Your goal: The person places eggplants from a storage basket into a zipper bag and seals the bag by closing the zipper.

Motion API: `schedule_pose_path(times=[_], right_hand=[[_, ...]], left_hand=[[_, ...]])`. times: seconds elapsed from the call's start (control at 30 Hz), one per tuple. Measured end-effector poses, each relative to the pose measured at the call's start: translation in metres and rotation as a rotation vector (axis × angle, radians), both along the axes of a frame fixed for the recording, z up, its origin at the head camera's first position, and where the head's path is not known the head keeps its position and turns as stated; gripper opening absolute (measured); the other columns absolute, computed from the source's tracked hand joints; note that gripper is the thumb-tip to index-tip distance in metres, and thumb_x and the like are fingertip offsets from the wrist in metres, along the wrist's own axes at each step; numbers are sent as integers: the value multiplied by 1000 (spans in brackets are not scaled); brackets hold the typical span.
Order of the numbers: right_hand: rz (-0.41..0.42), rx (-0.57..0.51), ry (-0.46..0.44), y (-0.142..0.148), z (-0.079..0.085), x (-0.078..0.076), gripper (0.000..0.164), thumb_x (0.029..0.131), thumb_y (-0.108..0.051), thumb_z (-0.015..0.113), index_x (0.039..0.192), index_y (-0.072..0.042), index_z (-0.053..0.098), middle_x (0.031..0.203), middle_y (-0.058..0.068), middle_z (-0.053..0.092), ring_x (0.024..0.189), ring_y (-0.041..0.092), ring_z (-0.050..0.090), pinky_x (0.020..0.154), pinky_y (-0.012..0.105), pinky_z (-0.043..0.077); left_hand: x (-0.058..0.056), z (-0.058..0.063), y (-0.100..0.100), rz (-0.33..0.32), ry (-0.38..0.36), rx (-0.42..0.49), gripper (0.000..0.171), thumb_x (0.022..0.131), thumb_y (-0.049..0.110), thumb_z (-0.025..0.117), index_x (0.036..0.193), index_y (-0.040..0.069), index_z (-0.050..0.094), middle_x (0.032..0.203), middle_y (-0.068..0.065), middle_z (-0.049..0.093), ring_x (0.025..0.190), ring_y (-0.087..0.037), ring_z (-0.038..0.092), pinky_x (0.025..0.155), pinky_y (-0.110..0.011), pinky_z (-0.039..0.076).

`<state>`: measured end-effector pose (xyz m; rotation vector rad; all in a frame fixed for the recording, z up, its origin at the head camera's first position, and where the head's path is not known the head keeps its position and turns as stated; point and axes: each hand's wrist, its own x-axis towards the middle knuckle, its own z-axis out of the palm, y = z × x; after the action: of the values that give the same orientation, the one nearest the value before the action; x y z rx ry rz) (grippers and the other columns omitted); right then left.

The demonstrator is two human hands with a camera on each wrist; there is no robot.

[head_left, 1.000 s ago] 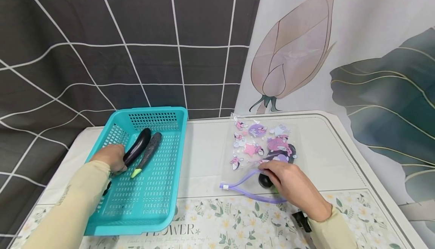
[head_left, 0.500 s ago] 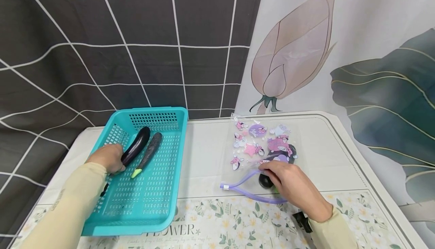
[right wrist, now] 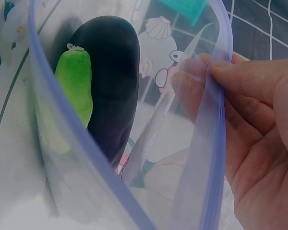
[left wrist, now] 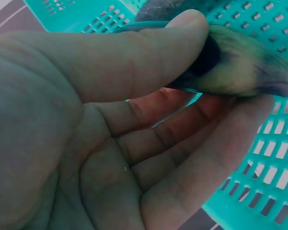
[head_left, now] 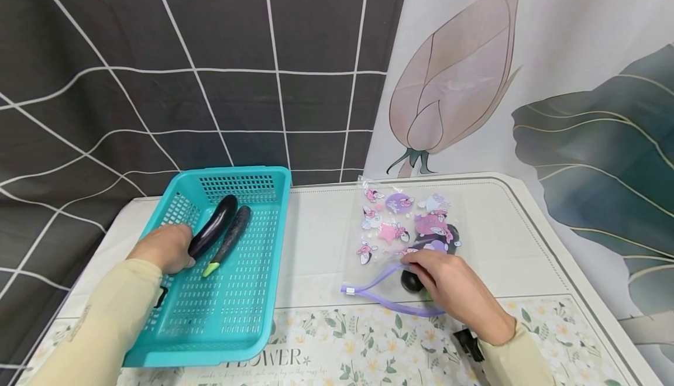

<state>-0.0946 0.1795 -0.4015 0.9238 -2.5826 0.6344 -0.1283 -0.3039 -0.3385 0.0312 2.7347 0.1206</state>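
In the head view a glossy dark eggplant (head_left: 213,228) is in the turquoise basket, with my left hand (head_left: 164,248) at its near end. The left wrist view shows the thumb (left wrist: 149,57) on top of the eggplant's greenish stem end (left wrist: 245,62) and the fingers beneath it. Beside it lies a dark, rough-skinned cucumber (head_left: 230,238) with a pale green end. My right hand (head_left: 447,283) pinches the purple zip edge of a clear printed bag (head_left: 387,231), holding its mouth apart. Inside the bag are a dark eggplant (right wrist: 116,67) and a green-ended vegetable (right wrist: 74,86).
The turquoise basket (head_left: 226,327) stands on the left of the white table (head_left: 316,240). A floral mat (head_left: 363,345) covers the front edge. Behind hang a dark grid curtain (head_left: 237,105) and a pale curtain with flower prints (head_left: 453,82).
My left hand has shifted slightly left, and the eggplant it grips has moved a little within the basket. My right hand and the bag look unmoved.
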Motion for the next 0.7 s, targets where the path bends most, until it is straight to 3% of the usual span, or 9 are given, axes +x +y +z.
schedule_pose_path(times=[0.7], right_hand=[[4, -2, 5, 0, 1, 0, 24, 85, 2, 76, 102, -14, 73, 100, -5, 73, 92, 11, 70, 78, 33, 58]], left_hand=[[19, 12, 15, -39, 98, 10, 20, 82, 6, 77, 88, -5, 61, 75, -10, 56, 71, -29, 53, 67, -47, 49]])
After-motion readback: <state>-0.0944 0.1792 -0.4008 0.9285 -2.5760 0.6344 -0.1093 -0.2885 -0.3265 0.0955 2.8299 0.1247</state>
